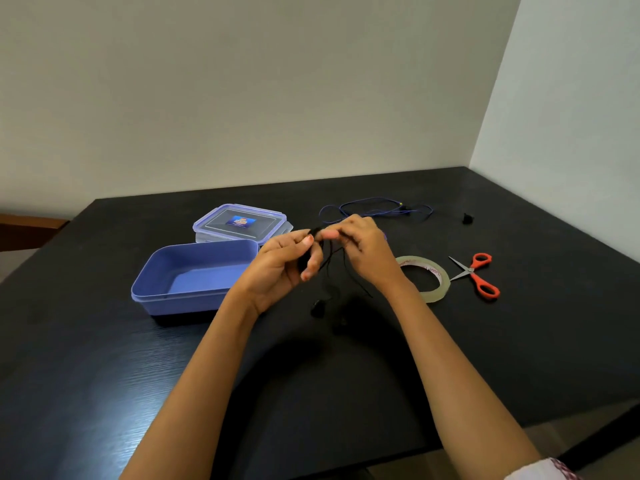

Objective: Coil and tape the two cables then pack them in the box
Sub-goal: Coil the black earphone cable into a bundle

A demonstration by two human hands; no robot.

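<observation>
Left hand (284, 268) and right hand (363, 251) both pinch black earphone cable (329, 268) above desk (104, 358), strands dangling. Blue cable (374, 211) lies loose behind; open blue box (194, 296) left, tape roll (440, 282) right.

a plain room, likely a home: black table (104, 375) against bare walls (242, 81).

Black table (104, 375), plain pale walls (242, 81)

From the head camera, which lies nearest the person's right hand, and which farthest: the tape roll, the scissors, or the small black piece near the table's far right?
1. Tape roll, just right of the right hand.
2. Scissors, beyond the tape.
3. Small black piece, far right.
</observation>
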